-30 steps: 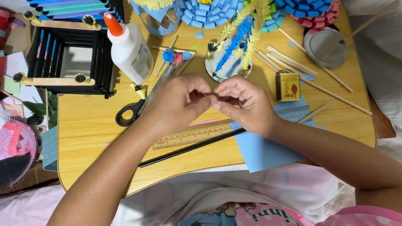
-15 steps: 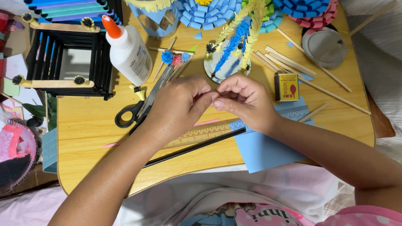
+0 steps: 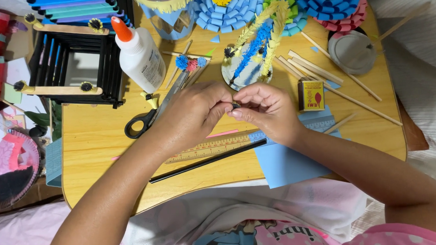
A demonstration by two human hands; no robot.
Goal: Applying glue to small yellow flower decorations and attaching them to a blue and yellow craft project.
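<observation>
I see both hands meeting mid-table: left hand (image 3: 196, 111) and right hand (image 3: 268, 111) pinch one tiny dark piece (image 3: 235, 105) together; glue bottle (image 3: 138, 55) at ten o'clock.

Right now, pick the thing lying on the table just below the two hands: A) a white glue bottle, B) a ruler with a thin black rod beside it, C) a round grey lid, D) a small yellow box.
B: the ruler and the thin black rod lie on the wooden table directly below the left hand and right hand.
</observation>
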